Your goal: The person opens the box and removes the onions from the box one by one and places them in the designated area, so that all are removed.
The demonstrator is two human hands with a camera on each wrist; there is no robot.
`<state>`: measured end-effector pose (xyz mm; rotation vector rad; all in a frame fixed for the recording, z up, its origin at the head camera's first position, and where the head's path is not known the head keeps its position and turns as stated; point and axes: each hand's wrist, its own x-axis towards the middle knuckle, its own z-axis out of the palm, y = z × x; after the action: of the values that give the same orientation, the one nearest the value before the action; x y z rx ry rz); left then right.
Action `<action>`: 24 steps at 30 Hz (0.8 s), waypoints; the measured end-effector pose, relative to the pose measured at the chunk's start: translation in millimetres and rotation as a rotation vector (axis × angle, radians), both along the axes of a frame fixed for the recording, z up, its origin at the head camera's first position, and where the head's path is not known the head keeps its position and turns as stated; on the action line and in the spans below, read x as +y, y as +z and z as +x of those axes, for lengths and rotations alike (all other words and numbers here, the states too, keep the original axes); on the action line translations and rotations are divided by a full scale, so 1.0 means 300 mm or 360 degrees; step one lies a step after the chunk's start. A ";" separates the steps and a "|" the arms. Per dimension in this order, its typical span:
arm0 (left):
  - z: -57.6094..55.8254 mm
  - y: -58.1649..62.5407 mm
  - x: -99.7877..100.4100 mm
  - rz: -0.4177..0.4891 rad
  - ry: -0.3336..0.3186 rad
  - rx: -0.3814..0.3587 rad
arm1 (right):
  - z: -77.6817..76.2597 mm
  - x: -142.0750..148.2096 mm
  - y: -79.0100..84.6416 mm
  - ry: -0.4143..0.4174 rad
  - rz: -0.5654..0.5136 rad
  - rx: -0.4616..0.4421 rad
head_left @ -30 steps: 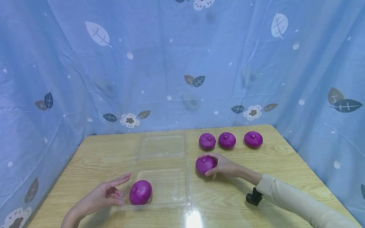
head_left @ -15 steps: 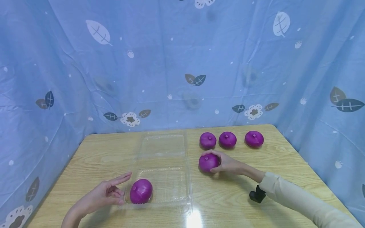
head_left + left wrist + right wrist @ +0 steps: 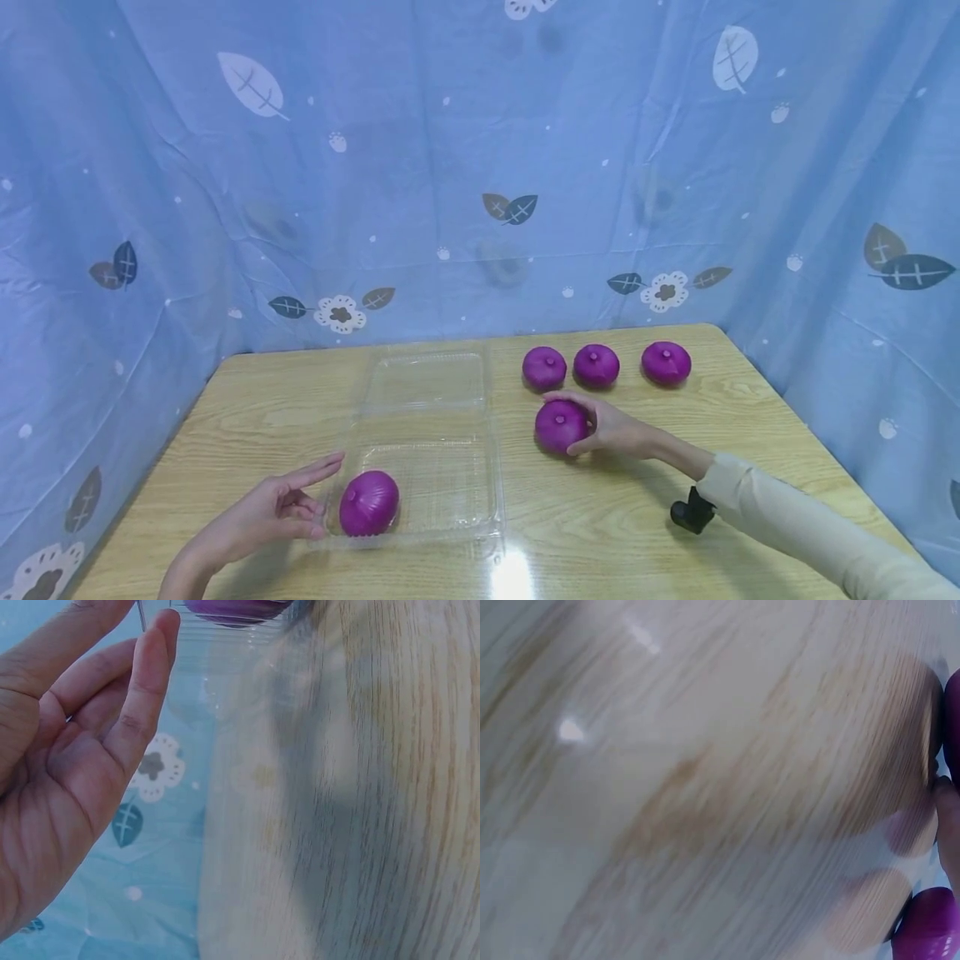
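Note:
My right hand (image 3: 611, 429) curls its fingers and thumb round a purple onion (image 3: 559, 423) at the table's middle right, just in front of the row of onions. In the right wrist view only a finger (image 3: 948, 829) and parts of purple onions show at the right edge. A clear plastic clamshell box (image 3: 450, 492) lies unfolded at centre left. Another purple onion (image 3: 369, 504) sits tilted in its near half, at the left front corner. With fingers mostly extended, my left hand (image 3: 258, 512) touches the box's left edge near that onion.
Along the back right stand a left onion (image 3: 543, 368), a middle onion (image 3: 596, 367) and a right onion (image 3: 666, 363). The box's lid half (image 3: 427, 382) lies flat towards the back. A blue patterned curtain (image 3: 450, 167) surrounds the wooden table (image 3: 262, 400). A black device (image 3: 692, 510) hangs at the right wrist.
My right hand has shifted a little to the right and slightly back, with the onion in its grip. The left hand, the box and the other onions stay where they were.

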<state>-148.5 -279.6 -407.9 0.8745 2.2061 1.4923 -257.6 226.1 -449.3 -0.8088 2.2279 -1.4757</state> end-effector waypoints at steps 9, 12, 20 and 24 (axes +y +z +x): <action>-0.001 -0.008 -0.009 0.0019 -0.0018 0.0049 | 0.001 0.012 0.011 0.0043 0.0036 0.0097; -0.004 -0.005 -0.007 -0.0018 -0.0013 0.0053 | 0.004 0.014 0.007 0.0037 -0.0001 0.0070; -0.007 0.004 -0.001 -0.0053 -0.0013 0.0046 | 0.002 0.023 -0.003 0.0037 -0.0032 0.0103; -0.007 0.002 0.001 -0.0034 -0.0012 0.0021 | 0.004 0.034 -0.007 0.0049 -0.0076 0.0056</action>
<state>-150.5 -279.2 -407.2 0.8877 2.2215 1.4610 -256.5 236.4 -451.3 -0.8865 2.2028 -1.5172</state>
